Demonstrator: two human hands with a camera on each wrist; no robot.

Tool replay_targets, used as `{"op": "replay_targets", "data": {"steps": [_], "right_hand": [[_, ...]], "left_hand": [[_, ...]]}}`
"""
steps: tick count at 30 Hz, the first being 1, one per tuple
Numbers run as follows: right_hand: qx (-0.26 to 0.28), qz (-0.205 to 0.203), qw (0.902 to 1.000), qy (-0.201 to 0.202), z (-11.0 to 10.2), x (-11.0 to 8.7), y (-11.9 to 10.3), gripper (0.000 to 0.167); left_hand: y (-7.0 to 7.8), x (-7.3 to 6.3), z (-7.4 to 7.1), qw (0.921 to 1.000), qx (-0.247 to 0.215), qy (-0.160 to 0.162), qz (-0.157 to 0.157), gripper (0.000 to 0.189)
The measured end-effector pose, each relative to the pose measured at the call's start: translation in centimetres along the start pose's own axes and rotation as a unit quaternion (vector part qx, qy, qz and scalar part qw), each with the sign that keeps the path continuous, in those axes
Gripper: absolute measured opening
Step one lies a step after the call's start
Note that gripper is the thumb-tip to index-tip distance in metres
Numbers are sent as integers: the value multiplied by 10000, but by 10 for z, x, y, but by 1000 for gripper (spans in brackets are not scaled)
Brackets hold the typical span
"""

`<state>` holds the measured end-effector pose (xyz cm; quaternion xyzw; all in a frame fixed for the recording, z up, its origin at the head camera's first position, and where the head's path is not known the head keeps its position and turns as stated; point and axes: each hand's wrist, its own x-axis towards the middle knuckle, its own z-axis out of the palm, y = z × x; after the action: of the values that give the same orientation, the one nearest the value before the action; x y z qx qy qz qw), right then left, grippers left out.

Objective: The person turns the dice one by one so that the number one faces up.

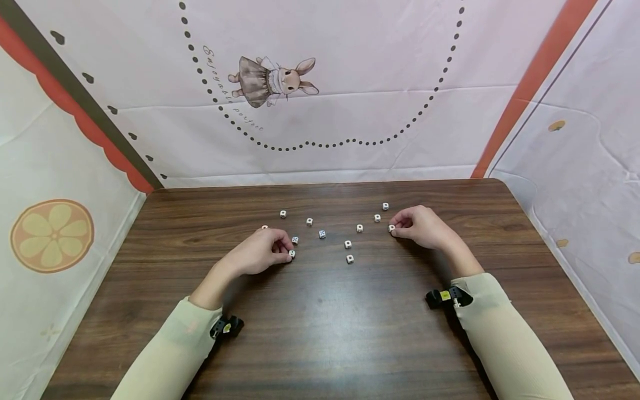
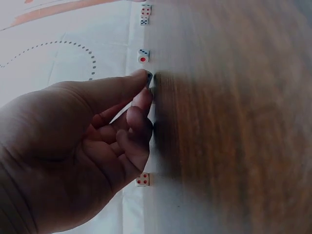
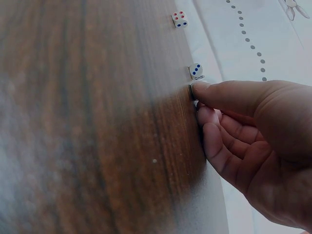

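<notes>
Between thumb and fingertips my left hand [image 1: 260, 251] pinches a white die [image 1: 292, 253] at the table surface, left of the middle. Just beyond it lies another die [image 1: 295, 240], and a further die [image 1: 265, 227] shows partly behind the hand. On the right, my right hand [image 1: 421, 226] pinches a die [image 1: 391, 228] low over the wood. Close to it are a die [image 1: 377, 218] and a die [image 1: 385, 206]. In the left wrist view the thumb and fingers of the left hand [image 2: 97, 131] largely hide the held die; the right wrist view likewise hides the other.
Several more dice stand loose across the middle, among them a die [image 1: 322, 234], a die [image 1: 348, 244] and a die [image 1: 350, 259]. The brown wooden table [image 1: 320, 333] ends at a white printed cloth [image 1: 350, 111] at the back and sides.
</notes>
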<state>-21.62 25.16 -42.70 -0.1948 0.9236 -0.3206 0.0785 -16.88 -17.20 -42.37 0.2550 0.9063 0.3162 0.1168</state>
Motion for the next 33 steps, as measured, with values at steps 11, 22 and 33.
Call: {"op": "replay_targets", "data": {"steps": [11,22,33], "right_hand": [[-2,19,10000,5,1,-1,-1,12],[12,43,10000,-3,1,-1,-1,12],[-3,10,10000,12,0,0,0,12]], "left_hand": [[1,-1,-1,9997,259,-30,-18,14],[5,5,4,9982,536,15,260,19],[10,8,4,9996,234,-2,152,12]]}}
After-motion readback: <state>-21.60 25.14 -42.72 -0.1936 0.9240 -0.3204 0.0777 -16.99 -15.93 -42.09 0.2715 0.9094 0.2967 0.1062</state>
